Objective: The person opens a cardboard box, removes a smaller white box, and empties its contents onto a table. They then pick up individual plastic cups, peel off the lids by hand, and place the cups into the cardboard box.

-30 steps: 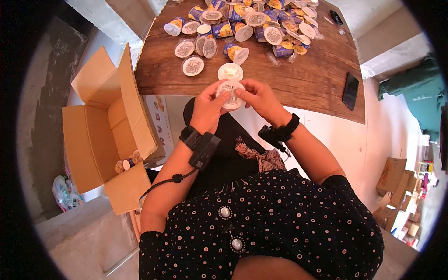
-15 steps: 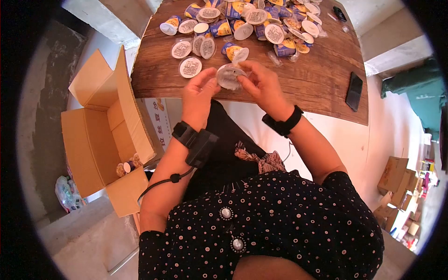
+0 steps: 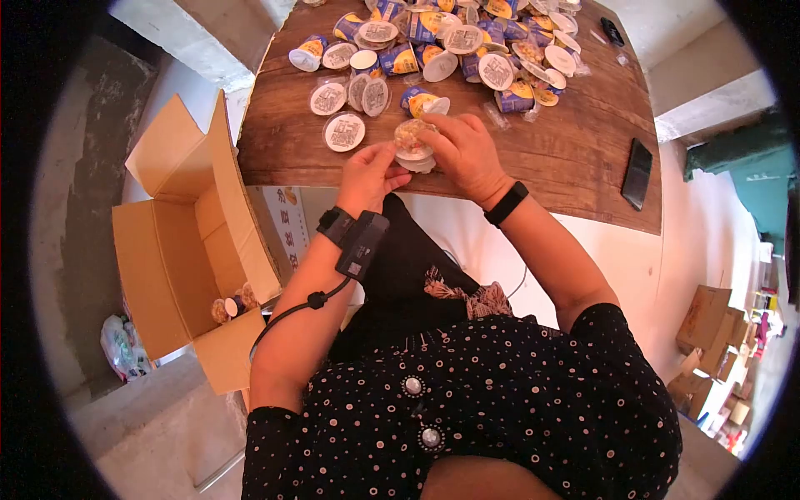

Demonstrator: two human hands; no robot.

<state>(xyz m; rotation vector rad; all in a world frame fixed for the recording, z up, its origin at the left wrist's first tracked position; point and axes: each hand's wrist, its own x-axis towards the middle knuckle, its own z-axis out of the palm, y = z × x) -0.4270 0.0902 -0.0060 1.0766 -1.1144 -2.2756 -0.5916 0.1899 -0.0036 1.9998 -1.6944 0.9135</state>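
Over the near edge of the table, a small clear plastic cup with orange and yellowish bits is held between my two hands. A white round lid shows at its lower side. My left hand pinches the cup from the left with thumb and fingers. From the right, my right hand curls over its upper side, hiding part of it. Just beyond lies a blue and yellow cup with a pale lid. A cup with a white printed lid lies left of my hands.
Many blue and yellow lidded cups are heaped across the far part of the wooden table. A black phone lies near the right edge. Left of the table stands an open cardboard box with a few cups inside.
The held cup has been turned, so its colourful contents now face up where a pale, clear surface showed before. My right fingers have moved over its top; my left hand has shifted slightly down and right.
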